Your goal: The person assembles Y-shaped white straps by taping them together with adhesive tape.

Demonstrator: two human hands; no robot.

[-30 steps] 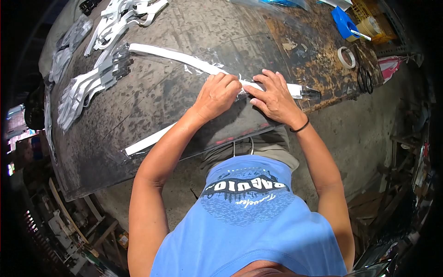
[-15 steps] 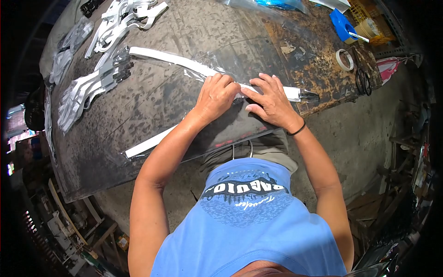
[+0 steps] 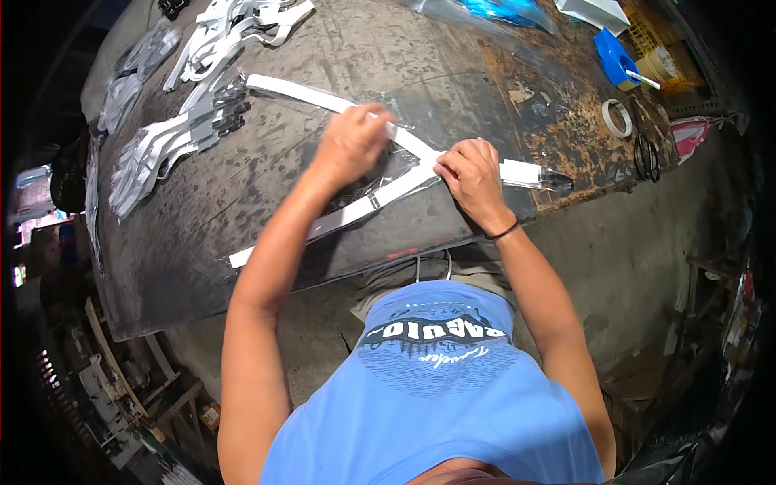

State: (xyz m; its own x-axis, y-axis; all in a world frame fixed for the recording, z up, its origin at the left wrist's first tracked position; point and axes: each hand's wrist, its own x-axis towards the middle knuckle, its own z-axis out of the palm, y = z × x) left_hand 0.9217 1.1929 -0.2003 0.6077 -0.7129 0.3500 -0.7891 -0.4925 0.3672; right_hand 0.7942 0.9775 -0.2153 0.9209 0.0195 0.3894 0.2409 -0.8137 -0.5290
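Note:
A white strap [image 3: 404, 187] lies on the dark table in a Y shape, with clear plastic film around it. My right hand [image 3: 475, 179] is closed at the fork, thumb and fingers pinching the strap where its two branches meet. Beyond that hand the white stem runs on to a black end piece [image 3: 556, 179]. Over the far branch, my left hand [image 3: 349, 145] is lifted with bent fingers blurred by motion; I cannot tell whether it grips the film. The near branch crosses a dark band and passes beneath my left forearm.
Bundles of white straps [image 3: 166, 149] with black and grey ends lie on the left of the table [image 3: 186, 267]. Toward the right are a roll of tape [image 3: 617, 119], black-handled scissors [image 3: 647, 155] and a blue tape dispenser [image 3: 613, 58]. Blue plastic [image 3: 505, 10] lies at the back.
My left hand has moved off the fork, up and to the left. My right hand has drawn in its spread fingers and closed on the fork, and the near branch now shows more.

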